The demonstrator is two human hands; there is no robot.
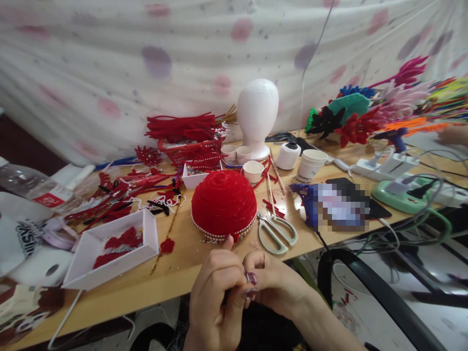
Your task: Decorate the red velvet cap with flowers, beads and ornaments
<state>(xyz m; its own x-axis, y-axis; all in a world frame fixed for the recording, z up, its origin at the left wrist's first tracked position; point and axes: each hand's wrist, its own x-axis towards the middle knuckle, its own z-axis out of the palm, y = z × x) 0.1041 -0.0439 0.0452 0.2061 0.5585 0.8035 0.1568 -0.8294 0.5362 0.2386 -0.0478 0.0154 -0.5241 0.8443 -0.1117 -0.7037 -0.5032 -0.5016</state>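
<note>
My left hand (219,287) and my right hand (274,282) meet in front of the table's front edge, fingertips pinched together. Whatever lies between the fingers is too small or hidden to name. Just beyond them a red dome-shaped cap (224,204) sits on the table, with a string of white beads round its lower rim. Green-handled scissors (277,233) lie to the right of the cap. A white box (148,239) with red pieces inside stands to the left, beside a gold strand with a red flower (167,245).
A white foam head (258,114) stands at the back, near paper cups (312,163) and a thread spool (288,156). On the right are a blue glue gun (310,204), power strips and cables (402,195). A red basket (175,152) and a plastic bottle (40,187) are at left.
</note>
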